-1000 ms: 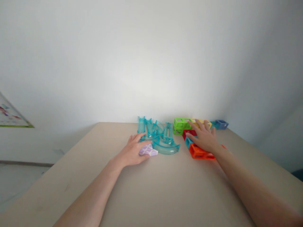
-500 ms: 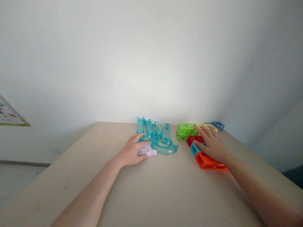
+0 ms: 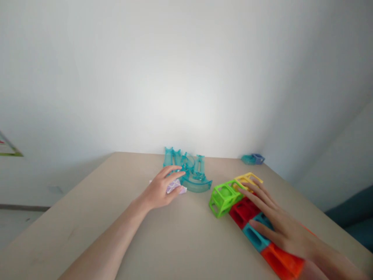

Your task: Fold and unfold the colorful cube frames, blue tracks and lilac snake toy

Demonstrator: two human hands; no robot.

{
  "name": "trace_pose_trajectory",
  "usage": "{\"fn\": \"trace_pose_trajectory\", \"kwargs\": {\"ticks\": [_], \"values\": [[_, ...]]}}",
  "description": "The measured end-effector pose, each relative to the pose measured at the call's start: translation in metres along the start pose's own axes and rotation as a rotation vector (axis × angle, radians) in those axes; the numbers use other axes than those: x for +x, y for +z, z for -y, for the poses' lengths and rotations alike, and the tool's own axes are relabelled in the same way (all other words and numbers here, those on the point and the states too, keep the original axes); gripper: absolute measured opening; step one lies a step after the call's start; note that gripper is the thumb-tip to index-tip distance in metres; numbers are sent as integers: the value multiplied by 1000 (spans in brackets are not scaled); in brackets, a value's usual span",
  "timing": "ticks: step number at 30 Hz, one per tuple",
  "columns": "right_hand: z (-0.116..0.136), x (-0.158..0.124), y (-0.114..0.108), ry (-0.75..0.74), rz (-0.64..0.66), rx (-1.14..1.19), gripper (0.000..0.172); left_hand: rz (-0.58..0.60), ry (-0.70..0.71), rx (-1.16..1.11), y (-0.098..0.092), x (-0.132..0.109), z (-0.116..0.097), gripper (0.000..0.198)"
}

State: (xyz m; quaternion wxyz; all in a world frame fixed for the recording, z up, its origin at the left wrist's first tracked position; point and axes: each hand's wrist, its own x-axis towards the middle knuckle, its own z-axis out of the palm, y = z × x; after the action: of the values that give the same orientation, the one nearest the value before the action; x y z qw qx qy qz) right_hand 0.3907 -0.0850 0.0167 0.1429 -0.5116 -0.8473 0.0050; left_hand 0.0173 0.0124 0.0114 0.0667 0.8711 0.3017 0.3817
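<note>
My right hand spans a joined row of hollow toy blocks, thumb by the teal block and fingers over the far side. A red block and an orange block adjoin the teal one. Green frame blocks and a yellow frame block form the far arm of this joined shape; something round and green shows inside the green ones. My left hand rests with its fingers apart over a lilac faceted piece with white lines, partly hidden beneath it.
Translucent teal track pieces, straight and curved, lie beyond my left hand near the wall. At the table's far right corner sit a blue block and a teal translucent piece. The beige table meets a white wall.
My right hand has drawn the joined blocks nearer, away from the wall and the blue corner block. My left hand's fingers have lifted slightly over the lilac piece. The view has shifted a little.
</note>
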Motion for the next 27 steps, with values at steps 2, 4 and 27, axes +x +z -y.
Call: {"fn": "trace_pose_trajectory", "kwargs": {"ticks": [2, 4, 27], "values": [[12, -1, -2, -18, 45, 59, 76, -27, 29, -124, 6, 0, -11, 38], [24, -1, -3, -34, 90, 118, 76, -31, 34, -288, 13, -2, -19, 37], [121, 56, 12, -259, 156, 462, 103, 293, -117, -324, -43, -35, -56, 65]]}}
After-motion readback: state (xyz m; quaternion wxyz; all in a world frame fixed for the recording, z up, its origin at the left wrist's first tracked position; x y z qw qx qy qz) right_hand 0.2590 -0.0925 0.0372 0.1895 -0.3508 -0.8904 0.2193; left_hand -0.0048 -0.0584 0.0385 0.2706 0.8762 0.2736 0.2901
